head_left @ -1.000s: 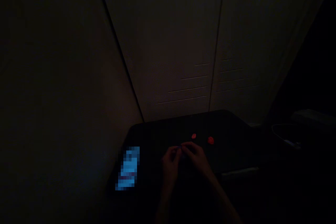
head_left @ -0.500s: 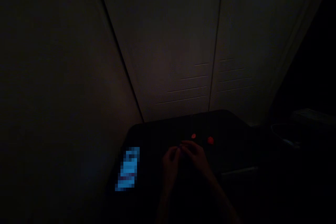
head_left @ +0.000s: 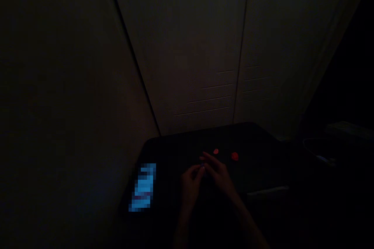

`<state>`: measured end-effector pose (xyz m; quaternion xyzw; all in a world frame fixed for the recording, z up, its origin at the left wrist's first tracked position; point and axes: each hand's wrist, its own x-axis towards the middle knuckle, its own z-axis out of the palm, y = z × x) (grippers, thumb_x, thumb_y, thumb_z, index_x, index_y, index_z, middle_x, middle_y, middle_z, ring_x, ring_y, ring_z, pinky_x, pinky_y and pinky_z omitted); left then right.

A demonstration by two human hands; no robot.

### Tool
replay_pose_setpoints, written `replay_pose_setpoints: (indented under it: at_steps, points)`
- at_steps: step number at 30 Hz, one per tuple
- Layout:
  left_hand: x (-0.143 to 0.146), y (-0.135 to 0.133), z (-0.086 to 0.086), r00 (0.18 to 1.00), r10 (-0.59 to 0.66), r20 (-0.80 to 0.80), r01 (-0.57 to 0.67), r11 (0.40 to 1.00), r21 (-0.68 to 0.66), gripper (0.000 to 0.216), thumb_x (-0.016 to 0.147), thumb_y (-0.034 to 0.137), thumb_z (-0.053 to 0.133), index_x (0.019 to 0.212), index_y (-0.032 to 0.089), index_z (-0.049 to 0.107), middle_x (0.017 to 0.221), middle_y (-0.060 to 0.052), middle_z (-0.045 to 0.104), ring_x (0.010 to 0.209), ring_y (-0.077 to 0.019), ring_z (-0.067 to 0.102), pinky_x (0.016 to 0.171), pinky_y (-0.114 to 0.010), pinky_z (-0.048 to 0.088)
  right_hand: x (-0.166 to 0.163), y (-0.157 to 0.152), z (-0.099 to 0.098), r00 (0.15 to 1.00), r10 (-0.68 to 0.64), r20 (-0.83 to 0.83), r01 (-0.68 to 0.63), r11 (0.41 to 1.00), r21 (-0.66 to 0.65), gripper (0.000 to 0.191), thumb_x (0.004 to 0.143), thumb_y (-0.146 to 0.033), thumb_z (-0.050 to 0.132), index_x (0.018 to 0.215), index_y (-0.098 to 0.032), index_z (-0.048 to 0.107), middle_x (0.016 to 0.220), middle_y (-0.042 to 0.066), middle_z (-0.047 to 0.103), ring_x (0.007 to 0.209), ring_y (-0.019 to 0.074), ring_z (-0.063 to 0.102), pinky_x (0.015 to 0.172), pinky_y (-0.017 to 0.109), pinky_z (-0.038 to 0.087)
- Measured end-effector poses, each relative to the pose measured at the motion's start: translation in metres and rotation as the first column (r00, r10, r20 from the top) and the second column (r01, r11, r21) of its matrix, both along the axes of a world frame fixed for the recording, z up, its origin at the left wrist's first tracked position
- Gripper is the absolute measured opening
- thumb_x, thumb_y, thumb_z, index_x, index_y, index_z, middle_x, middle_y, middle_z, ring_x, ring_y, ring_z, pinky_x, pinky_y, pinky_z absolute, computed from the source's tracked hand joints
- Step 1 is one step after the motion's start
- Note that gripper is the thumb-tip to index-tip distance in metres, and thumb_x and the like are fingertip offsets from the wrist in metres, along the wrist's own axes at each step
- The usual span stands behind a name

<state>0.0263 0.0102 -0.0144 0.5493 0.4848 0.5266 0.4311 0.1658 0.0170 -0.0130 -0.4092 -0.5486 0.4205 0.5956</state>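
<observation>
The scene is very dark. My left hand (head_left: 190, 182) and my right hand (head_left: 217, 173) meet fingertip to fingertip over a dark table (head_left: 257, 144). Both pinch something tiny between them, with a faint bluish glint that I cannot make out. Some fingers of the right hand stretch forward. Two small red pieces lie just beyond the hands: one red piece (head_left: 216, 151) near the right fingertips, another red piece (head_left: 235, 156) further right.
A glowing blue screen (head_left: 143, 187) lies on the table's left side. A pale strip (head_left: 267, 191) sits at the right. Closet doors (head_left: 210, 66) stand behind the table. A dim cable and box (head_left: 324, 151) lie far right.
The right hand's fingers have stretched a little forward towards the nearer red piece. The left hand has stayed almost still.
</observation>
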Motion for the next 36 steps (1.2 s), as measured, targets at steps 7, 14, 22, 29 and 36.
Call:
replay_pose_setpoints:
  at_steps: [7,14,22,29,36]
  points:
    - [0.001,-0.003,0.0,0.998,0.048,-0.05,-0.046,0.999,0.028,0.036,0.083,0.052,0.068,0.088,0.017,0.073,0.084,-0.008,0.078,0.08,-0.0229,0.073,0.074,-0.032,0.056,0.0,0.0,0.002,0.998,-0.041,0.053,0.043,0.998,-0.042,0.031,0.084,-0.048,0.07,0.104,-0.024,0.077,0.107,0.008,0.077,0.103,0.0274,0.07,0.094,0.041,0.053]
    - [0.0,-0.007,0.006,0.982,0.099,-0.162,-0.087,0.993,0.078,0.04,0.088,0.057,0.059,0.086,0.019,0.072,0.081,-0.007,0.076,0.076,-0.0226,0.071,0.07,-0.03,0.053,-0.002,-0.003,0.005,0.994,-0.045,0.102,0.049,0.998,-0.042,0.033,0.086,-0.052,0.067,0.101,-0.025,0.078,0.105,0.006,0.078,0.103,0.0278,0.069,0.095,0.041,0.052]
    - [-0.001,-0.009,0.01,0.966,0.141,-0.215,-0.122,0.987,0.103,0.041,0.091,0.055,0.054,0.086,0.019,0.072,0.081,-0.006,0.075,0.077,-0.023,0.069,0.071,-0.03,0.05,-0.001,0.001,0.001,0.993,-0.028,0.118,0.033,0.998,-0.046,0.029,0.088,-0.047,0.066,0.102,-0.024,0.078,0.105,0.006,0.077,0.102,0.0271,0.069,0.093,0.039,0.052]
    - [-0.002,-0.005,0.007,0.97,0.186,-0.159,-0.17,0.979,0.112,0.039,0.09,0.055,0.056,0.086,0.019,0.07,0.083,-0.006,0.073,0.079,-0.0227,0.068,0.074,-0.031,0.051,0.0,0.001,0.001,0.993,0.001,0.118,0.006,0.998,-0.06,0.029,0.086,-0.045,0.069,0.103,-0.023,0.077,0.105,0.006,0.077,0.101,0.0268,0.07,0.091,0.038,0.053]
    - [-0.001,-0.002,0.001,0.982,0.174,-0.071,-0.17,0.984,0.057,0.039,0.089,0.055,0.058,0.093,0.018,0.069,0.09,-0.008,0.075,0.086,-0.0238,0.07,0.078,-0.033,0.053,0.0,0.001,0.004,0.999,0.004,0.049,0.0,0.998,-0.069,0.029,0.082,-0.045,0.074,0.099,-0.022,0.075,0.095,0.005,0.077,0.092,0.0252,0.071,0.083,0.035,0.054]
